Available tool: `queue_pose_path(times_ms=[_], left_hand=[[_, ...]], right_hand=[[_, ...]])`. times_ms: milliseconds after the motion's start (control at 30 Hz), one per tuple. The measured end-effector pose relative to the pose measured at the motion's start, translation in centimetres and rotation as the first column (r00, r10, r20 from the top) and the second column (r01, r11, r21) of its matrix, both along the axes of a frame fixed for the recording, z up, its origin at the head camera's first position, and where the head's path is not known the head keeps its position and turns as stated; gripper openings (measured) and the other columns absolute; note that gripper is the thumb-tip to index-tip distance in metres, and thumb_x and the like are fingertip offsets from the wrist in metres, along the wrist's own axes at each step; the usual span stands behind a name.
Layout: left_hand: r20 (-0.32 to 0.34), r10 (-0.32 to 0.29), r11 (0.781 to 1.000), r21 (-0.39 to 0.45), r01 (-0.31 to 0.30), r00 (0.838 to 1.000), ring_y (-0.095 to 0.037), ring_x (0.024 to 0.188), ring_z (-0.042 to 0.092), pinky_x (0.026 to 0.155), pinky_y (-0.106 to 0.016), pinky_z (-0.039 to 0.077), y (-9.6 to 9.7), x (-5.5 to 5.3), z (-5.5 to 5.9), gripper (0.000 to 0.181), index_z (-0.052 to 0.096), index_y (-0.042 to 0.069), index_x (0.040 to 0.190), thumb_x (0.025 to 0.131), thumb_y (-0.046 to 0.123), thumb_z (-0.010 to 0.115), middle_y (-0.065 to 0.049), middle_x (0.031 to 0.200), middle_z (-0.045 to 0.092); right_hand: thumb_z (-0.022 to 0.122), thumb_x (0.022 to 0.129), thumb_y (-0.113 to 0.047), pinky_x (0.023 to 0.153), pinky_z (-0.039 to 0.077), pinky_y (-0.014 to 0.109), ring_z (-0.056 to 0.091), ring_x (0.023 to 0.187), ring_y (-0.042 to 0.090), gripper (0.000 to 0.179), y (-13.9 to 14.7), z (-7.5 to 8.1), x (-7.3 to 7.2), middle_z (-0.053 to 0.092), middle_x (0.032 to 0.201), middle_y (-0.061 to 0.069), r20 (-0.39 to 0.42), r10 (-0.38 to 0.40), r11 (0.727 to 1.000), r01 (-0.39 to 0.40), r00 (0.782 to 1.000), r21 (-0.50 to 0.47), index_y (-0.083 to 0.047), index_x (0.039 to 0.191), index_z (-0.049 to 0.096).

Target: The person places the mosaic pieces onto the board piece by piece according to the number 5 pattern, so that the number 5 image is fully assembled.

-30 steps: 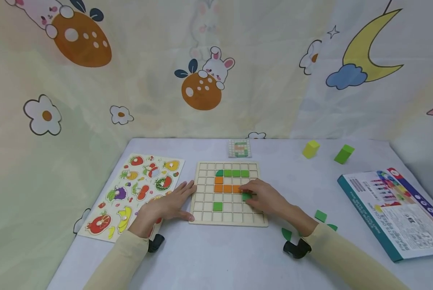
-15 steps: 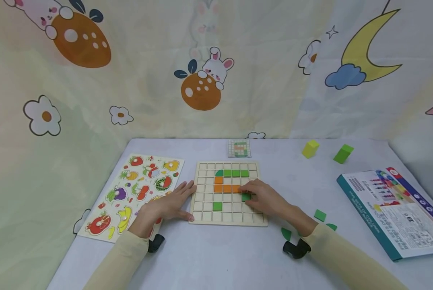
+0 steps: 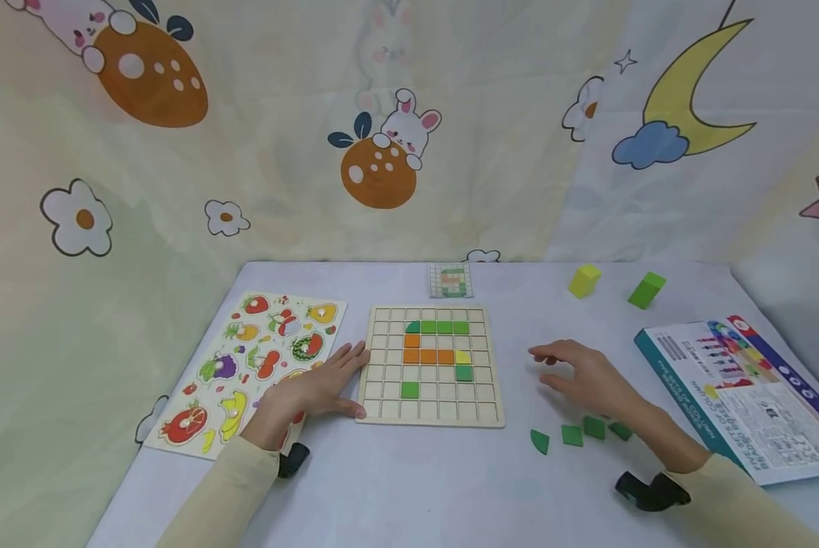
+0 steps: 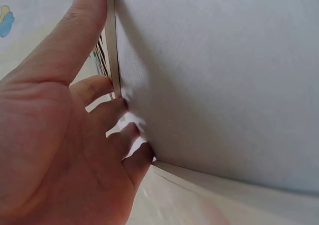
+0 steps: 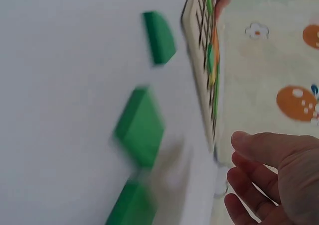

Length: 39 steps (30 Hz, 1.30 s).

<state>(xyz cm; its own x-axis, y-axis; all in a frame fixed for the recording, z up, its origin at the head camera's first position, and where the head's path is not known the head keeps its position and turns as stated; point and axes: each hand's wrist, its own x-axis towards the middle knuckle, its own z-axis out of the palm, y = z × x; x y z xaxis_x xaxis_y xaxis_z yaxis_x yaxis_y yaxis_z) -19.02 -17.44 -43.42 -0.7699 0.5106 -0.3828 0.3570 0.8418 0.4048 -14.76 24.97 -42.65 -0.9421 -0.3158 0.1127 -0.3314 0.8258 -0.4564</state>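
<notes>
so far, you look partway through filling the square pale wooden grid board (image 3: 430,412) on the white cloth-covered table (image 3: 396,495). its far part carries a dark green quarter-round tile (image 3: 412,327) followed by three bright green square tiles (image 3: 444,327). under the quarter-round, orange square tiles (image 3: 428,356) make a corner, and a yellow tile (image 3: 462,357) ends their row with a dark green square tile (image 3: 463,374) just below it. one lone bright green square (image 3: 409,390) sits nearer you. judging by the small printed grid card (image 3: 450,281) behind the board, whose pattern is too small to read fully, the near green part seems left to do. for that you probably have the loose dark green pieces (image 3: 572,435) by your right forearm; the one nearest the wrist is hard to make out.

your right hand (image 3: 584,377) hangs right of the board, its fingers parted and gently bent, grasping nothing visible. your left hand (image 3: 317,388) lies along the board's left edge, fingers extended, touching it.

for moving, bare cloth separates the board from your right hand, and the near side gives room too. to the left, the white fruit-picture board (image 3: 213,415) comes close; at far right, the teal-edged cardboard box (image 3: 738,403) limits your elbow.
</notes>
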Motion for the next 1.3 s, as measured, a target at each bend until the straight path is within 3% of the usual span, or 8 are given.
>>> queue_pose_path(times_ms=[167, 367, 533, 767, 1100, 1300], left_hand=[[0.014, 0.007, 1.0, 0.0, -0.007, 1.0, -0.029, 0.153, 0.0, 0.12, -0.051, 0.021, 0.1, 0.0, 0.2, 0.1, 0.016, 0.016, 0.157, 0.08, 0.043, 0.075, -0.002, 0.165, 0.002], [0.025, 0.017, 1.0, 0.005, -0.017, 1.0, -0.028, 0.153, -0.001, 0.12, -0.05, 0.019, 0.1, 0.1, 0.3, 0.1, 0.016, 0.017, 0.157, 0.081, 0.043, 0.075, -0.002, 0.165, 0.002], [0.021, 0.011, 1.0, 0.008, -0.011, 1.0, -0.03, 0.152, -0.001, 0.12, -0.051, 0.019, 0.0, 0.0, 0.4, 0.1, 0.016, 0.015, 0.157, 0.081, 0.042, 0.075, -0.004, 0.165, 0.002], [0.016, 0.005, 1.0, 0.013, -0.005, 1.0, -0.03, 0.152, -0.001, 0.12, -0.051, 0.019, 0.1, -0.1, 0.2, 0.1, 0.017, 0.013, 0.156, 0.081, 0.041, 0.075, -0.004, 0.165, 0.002], [0.009, 0.003, 1.0, 0.007, -0.003, 1.0, -0.03, 0.152, 0.0, 0.12, -0.051, 0.02, 0.1, 0.0, 0.0, 0.099, 0.017, 0.014, 0.156, 0.081, 0.041, 0.075, -0.004, 0.165, 0.002], [0.011, 0.006, 1.0, 0.012, -0.007, 1.0, -0.03, 0.152, 0.0, 0.12, -0.051, 0.02, 0.1, -0.1, 0.0, 0.099, 0.017, 0.014, 0.156, 0.081, 0.041, 0.075, -0.004, 0.165, 0.003]], right_hand=[[0.074, 0.084, -0.014, 0.079, 0.054, 0.028, 0.06, 0.098, 0.021, 0.045, 4.6, -0.4, 2.1, 0.069, 0.112, 0.005, 0.06, -0.071, 0.997, 0.069, 0.996, 0.026, -0.011, 0.127, 0.062], [0.078, 0.081, -0.021, 0.076, 0.051, 0.023, 0.06, 0.093, 0.015, 0.045, 7.1, -1.2, 3.9, 0.071, 0.107, 0.001, 0.053, -0.084, 0.995, 0.082, 0.995, 0.048, -0.011, 0.123, 0.065], [0.079, 0.079, -0.021, 0.078, 0.052, 0.022, 0.06, 0.092, 0.007, 0.045, 7.5, -1.8, 4.3, 0.071, 0.108, -0.001, 0.022, -0.079, 0.995, 0.077, 0.997, 0.064, -0.012, 0.121, 0.066], [0.077, 0.079, -0.014, 0.078, 0.052, 0.021, 0.06, 0.091, 0.01, 0.047, 7.6, -2.3, 4.2, 0.071, 0.107, 0.0, 0.027, -0.105, 0.993, 0.103, 0.994, 0.064, -0.01, 0.124, 0.064], [0.078, 0.08, -0.018, 0.078, 0.051, 0.018, 0.059, 0.092, 0.004, 0.045, 7.7, -2.2, 4.5, 0.071, 0.108, 0.001, 0.018, -0.11, 0.993, 0.109, 0.994, 0.052, -0.011, 0.123, 0.065], [0.081, 0.077, -0.022, 0.082, 0.049, 0.014, 0.057, 0.1, 0.003, 0.046, 6.6, -1.8, 5.1, 0.069, 0.112, -0.004, -0.064, -0.019, 0.999, 0.021, 0.998, 0.041, -0.018, 0.121, 0.067]])
